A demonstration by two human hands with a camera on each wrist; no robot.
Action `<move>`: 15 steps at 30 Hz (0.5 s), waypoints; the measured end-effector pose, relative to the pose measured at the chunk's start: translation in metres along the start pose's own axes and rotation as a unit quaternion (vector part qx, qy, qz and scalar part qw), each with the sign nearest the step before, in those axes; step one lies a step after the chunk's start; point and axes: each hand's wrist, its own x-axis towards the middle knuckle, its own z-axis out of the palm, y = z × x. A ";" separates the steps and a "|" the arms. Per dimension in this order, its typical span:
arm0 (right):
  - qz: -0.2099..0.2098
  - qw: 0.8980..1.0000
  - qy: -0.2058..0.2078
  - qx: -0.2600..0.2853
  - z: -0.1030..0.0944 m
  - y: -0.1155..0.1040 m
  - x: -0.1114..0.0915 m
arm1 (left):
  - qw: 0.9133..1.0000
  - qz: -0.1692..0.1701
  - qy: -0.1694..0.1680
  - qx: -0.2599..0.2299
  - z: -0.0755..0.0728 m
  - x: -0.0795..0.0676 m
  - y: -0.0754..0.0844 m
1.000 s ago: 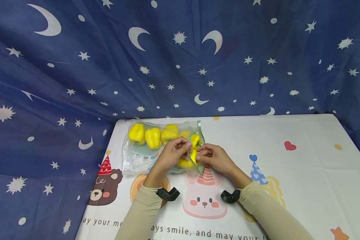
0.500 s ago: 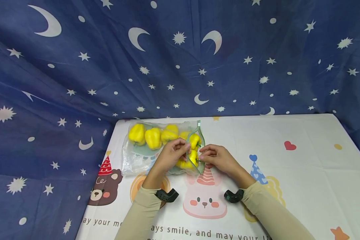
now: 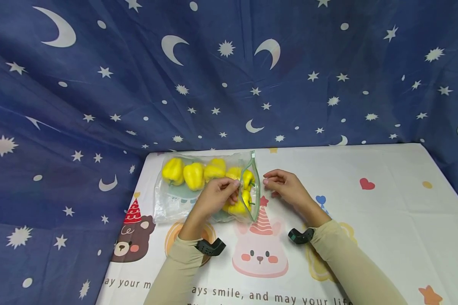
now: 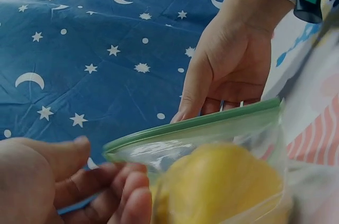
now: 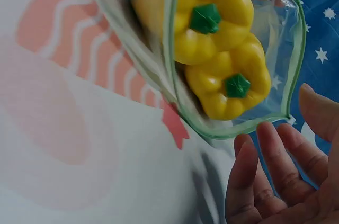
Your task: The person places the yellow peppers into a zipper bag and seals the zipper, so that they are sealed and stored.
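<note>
A clear zip bag [image 3: 183,212] with a green zip edge lies on its side, its mouth facing right. Several yellow bell peppers [image 3: 194,176] are inside; two with green stems show at the mouth, one being the front pepper [image 5: 222,17]. My left hand [image 3: 217,195] holds the bag's near-side mouth rim, thumb and curled fingers at the green edge; the left hand [image 4: 100,187] also shows beside the bag corner in the left wrist view. My right hand [image 3: 288,186] is just right of the mouth, holding nothing, its fingers [image 5: 273,144] loosely bent near the zip edge.
A white printed cloth [image 3: 385,237] covers the table, with cartoon animals, hearts and lettering. Behind it and to the left hangs a dark blue curtain [image 3: 309,101] with moons and stars. A black wrist camera [image 3: 210,247] sits on each wrist.
My right hand has drawn back from the pepper stems at the mouth, moving to the right and slightly away. The left hand stays at the bag rim, and the peppers keep their places.
</note>
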 end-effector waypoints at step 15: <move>0.015 0.998 0.057 -0.006 -0.002 -0.025 0.032 | 0.975 0.083 0.053 0.201 -0.037 0.041 0.041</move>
